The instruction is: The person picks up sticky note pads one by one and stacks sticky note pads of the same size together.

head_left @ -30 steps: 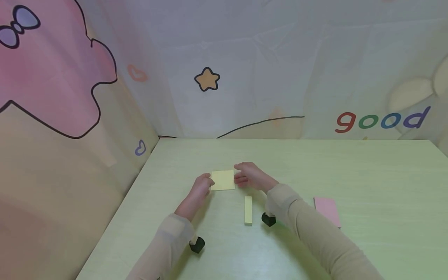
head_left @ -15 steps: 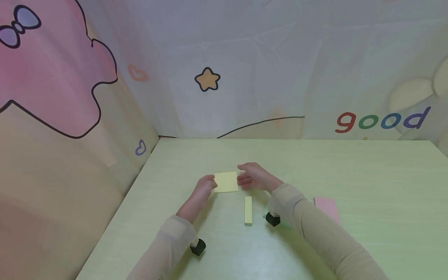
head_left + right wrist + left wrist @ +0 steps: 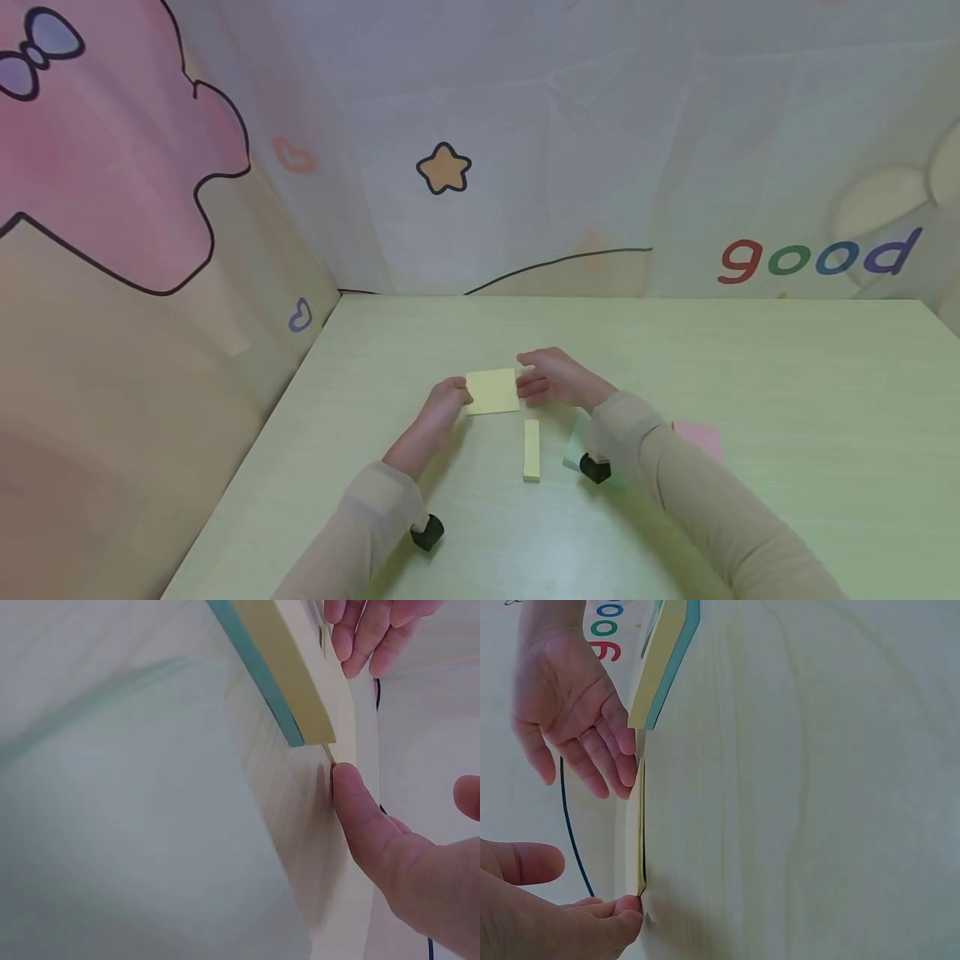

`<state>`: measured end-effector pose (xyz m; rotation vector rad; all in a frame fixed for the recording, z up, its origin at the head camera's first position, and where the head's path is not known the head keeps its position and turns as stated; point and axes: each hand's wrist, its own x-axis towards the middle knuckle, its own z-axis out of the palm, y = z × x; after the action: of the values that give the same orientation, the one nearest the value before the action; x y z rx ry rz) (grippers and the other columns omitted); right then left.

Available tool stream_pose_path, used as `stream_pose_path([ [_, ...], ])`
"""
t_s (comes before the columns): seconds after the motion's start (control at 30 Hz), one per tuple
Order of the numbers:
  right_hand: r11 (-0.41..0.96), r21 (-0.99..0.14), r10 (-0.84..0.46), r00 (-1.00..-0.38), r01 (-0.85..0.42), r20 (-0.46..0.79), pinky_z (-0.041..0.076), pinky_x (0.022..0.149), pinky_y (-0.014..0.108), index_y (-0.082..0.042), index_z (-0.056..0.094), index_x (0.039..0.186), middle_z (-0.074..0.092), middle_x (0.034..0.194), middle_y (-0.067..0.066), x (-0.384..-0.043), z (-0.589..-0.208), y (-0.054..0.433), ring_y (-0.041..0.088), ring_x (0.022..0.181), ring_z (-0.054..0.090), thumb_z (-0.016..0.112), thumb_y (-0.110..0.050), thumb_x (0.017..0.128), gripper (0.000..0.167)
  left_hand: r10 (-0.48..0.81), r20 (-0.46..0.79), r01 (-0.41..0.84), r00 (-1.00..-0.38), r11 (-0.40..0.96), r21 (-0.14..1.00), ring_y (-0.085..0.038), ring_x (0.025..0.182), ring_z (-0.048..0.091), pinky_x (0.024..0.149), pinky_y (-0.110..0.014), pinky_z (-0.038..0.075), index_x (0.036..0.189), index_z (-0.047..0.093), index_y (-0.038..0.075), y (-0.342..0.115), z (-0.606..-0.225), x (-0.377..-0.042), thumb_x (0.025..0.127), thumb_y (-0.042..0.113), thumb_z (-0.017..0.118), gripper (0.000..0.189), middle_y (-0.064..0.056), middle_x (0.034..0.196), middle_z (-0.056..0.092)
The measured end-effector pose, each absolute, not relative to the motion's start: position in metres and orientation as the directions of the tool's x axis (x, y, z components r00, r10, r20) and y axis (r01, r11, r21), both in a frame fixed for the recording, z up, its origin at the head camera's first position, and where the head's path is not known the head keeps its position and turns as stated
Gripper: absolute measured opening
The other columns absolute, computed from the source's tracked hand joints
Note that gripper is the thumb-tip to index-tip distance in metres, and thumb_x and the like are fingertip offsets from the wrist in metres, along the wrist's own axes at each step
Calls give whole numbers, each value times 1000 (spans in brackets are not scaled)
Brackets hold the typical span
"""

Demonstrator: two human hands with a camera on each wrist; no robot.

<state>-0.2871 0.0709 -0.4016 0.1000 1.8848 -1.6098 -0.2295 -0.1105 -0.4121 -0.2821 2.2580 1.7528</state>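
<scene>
A pale yellow square sticky note pad (image 3: 492, 392) lies flat on the table between the two hands. My left hand (image 3: 446, 402) touches its left edge with the fingertips, and in the left wrist view the thumb (image 3: 532, 862) stands away from the pad. At the right edge is my right hand (image 3: 558, 379), its extended fingers (image 3: 360, 810) right against the pad in the right wrist view, thumb apart. Nearer the body lies a narrow block of sticky notes (image 3: 531, 450), yellow on top with a teal layer (image 3: 259, 675) below.
Under the right wrist is a pale green pad (image 3: 574, 443), partly covered by the sleeve and a black wrist camera (image 3: 596, 468). A pink pad (image 3: 697, 438) farther right is partly hidden by the right forearm. A printed cloth (image 3: 555, 167) hangs behind the table.
Both hands have moved slightly right, and the yellow pad has slid right between them. More of the green pad shows now, while the right sleeve covers more of the pink one.
</scene>
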Motion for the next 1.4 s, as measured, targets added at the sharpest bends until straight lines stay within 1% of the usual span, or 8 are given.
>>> stream_pose_path([
  [0.43, 246, -856, -320, -795, 455, -515, 51, 78, 31, 6, 41, 121, 51, 117, 21, -285, -405, 78, 23, 91, 58, 39, -18, 91, 38, 5, -337, -321, -942, 286, 903, -40, 130, 21, 106, -52, 17, 131, 30, -9, -102, -410, -227, 80, 3, 41, 54, -24, 138, 30],
  [0.73, 247, -856, -299, -804, 455, -514, 52, 74, 29, 6, 46, 117, 55, 104, 15, -283, -404, 80, 19, 83, 59, 42, -15, 90, 35, -7, -299, -285, -954, 319, 904, -37, 128, 26, 104, -51, 23, 127, 40, -5, -103, -427, -235, 77, 5, 45, 51, -17, 134, 40],
  [0.93, 297, -865, -287, -826, 405, -485, 52, 72, 30, 7, 47, 116, 56, 105, 17, -281, -405, 79, 19, 82, 59, 44, -13, 88, 34, -19, -334, -326, -942, 269, 906, -39, 129, 23, 105, -54, 17, 128, 37, -7, -99, -416, -227, 78, 2, 42, 51, -20, 137, 35],
  [1.07, 414, -868, -284, -867, 275, -410, 52, 70, 28, 7, 49, 117, 58, 104, 17, -279, -404, 77, 17, 79, 58, 46, -9, 87, 34, -7, -344, -334, -939, 258, 906, -40, 129, 22, 105, -55, 16, 129, 35, -8, -99, -414, -226, 80, 2, 41, 51, -22, 137, 33],
  [1.17, 529, -841, -303, -902, 109, -308, 48, 60, 24, 7, 54, 113, 59, 82, 10, -276, -404, 75, 12, 63, 51, 48, -6, 84, 33, 8, -350, -335, -937, 267, 904, -39, 130, 21, 105, -54, 16, 130, 35, -7, -100, -414, -226, 81, 4, 41, 51, -21, 138, 32],
  [1.27, 628, -776, -338, -918, -56, -208, 35, 50, 20, 7, 58, 85, 41, 61, 3, -275, -404, 74, 10, 52, 35, 48, -5, 82, 16, 27, -349, -327, -937, 286, 901, -39, 131, 20, 106, -53, 16, 131, 34, -7, -101, -415, -226, 82, 5, 40, 50, -21, 139, 31],
  [1.37, 700, -683, -384, -916, -210, -112, 42, 55, 25, 7, 58, 83, 55, 69, 7, -276, -404, 74, 14, 59, 48, 52, -8, 81, 17, 42, -343, -316, -938, 302, 900, -39, 130, 21, 106, -52, 17, 131, 33, -7, -102, -416, -225, 83, 6, 40, 50, -22, 139, 31],
  [1.4, 716, -653, -401, -911, -246, -95, 46, 62, 29, 8, 59, 86, 61, 78, 12, -276, -404, 74, 17, 67, 54, 52, -9, 81, 18, 46, -343, -314, -938, 304, 899, -39, 130, 21, 106, -52, 17, 131, 33, -7, -103, -416, -224, 84, 6, 39, 50, -22, 139, 31],
])
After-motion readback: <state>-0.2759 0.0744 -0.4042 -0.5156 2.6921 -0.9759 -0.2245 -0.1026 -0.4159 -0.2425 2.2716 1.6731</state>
